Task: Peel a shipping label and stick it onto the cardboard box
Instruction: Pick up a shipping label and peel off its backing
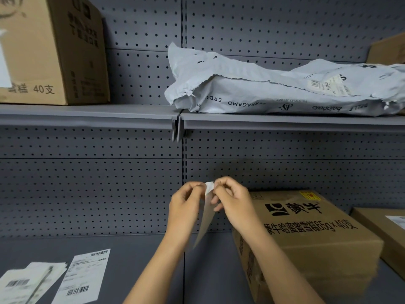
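At mid-frame my left hand (186, 199) and right hand (231, 197) pinch the shipping label (206, 213), splitting its top corner; peeling has barely begun, the cardboard box (306, 238) at lower right still bare.

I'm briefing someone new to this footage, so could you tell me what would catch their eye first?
Probably the two hands, left and right, raised mid-frame and pinching the top of a label that hangs between them. Next, the cardboard box on the lower shelf to the right, and the crumpled grey mailer bag on the shelf above.
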The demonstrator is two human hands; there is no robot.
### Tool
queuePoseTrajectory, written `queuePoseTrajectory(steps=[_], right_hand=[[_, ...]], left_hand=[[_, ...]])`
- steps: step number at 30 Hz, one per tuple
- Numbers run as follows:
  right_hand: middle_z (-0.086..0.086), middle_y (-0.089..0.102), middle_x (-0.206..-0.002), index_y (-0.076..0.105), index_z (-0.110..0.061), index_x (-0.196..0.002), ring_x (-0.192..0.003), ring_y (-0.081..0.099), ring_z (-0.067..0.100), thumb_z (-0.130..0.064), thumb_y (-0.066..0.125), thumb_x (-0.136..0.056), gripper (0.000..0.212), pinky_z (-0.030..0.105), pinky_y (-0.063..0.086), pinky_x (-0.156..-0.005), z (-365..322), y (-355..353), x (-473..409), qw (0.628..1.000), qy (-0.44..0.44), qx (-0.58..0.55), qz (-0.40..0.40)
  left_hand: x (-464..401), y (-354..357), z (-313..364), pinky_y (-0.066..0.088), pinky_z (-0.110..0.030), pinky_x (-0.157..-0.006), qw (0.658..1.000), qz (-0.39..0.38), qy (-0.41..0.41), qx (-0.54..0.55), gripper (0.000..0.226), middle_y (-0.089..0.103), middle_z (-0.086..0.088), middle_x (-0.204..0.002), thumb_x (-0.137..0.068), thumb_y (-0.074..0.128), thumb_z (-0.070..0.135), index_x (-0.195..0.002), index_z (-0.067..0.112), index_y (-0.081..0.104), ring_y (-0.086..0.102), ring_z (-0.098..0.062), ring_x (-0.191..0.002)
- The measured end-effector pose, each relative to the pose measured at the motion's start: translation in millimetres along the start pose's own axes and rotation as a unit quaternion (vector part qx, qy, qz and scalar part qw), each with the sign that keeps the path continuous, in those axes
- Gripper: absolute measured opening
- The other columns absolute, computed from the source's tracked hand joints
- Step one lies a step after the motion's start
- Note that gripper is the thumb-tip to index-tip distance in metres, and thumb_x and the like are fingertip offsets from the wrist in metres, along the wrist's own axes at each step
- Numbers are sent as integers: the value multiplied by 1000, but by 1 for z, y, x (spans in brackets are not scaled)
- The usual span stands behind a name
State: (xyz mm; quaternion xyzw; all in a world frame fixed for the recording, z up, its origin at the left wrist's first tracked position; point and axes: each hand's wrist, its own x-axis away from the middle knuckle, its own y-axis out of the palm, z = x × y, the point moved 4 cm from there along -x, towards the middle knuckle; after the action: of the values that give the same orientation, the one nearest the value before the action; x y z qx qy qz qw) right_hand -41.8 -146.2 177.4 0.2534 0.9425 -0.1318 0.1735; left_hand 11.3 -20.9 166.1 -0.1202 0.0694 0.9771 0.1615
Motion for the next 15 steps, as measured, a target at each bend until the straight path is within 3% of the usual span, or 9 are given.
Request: queuePoseTrajectory(steps=[3,7,10,15], right_hand=[[-4,62,-58,65,-19,-81,-58,58,17,-11,54,-96,20,39,53,-64,0,-4,0,1000,13,-10,10],[-4,62,-57,64,-17,-81,-54,55,13,-11,54,-95,18,33,50,-61,-2,-8,-1,999,23,-10,25],[-4,64,-58,65,-18,-83,-55,57,14,-13,54,-94,16,37,50,-65,-3,-12,-1,999,26,-4,32],[-5,64,-58,65,-19,-84,-54,58,12,-15,54,-95,16,41,53,-68,-4,-20,-1,999,29,2,41]], left_hand=[[-2,-3,2,48,-30,-79,1000,11,-10,23,18,66,10,-73,-95,60,20,-84,17,74,58,-12,-79],[-4,-8,8,50,-30,-81,999,18,-1,29,18,73,9,-76,-95,59,18,-87,17,75,65,-3,-76],[-5,-10,11,49,-27,-77,999,24,6,30,18,72,14,-69,-97,58,17,-88,16,74,64,5,-67],[-8,-9,11,50,-26,-78,999,31,3,38,17,69,14,-68,-97,58,18,-91,15,73,63,3,-66]])
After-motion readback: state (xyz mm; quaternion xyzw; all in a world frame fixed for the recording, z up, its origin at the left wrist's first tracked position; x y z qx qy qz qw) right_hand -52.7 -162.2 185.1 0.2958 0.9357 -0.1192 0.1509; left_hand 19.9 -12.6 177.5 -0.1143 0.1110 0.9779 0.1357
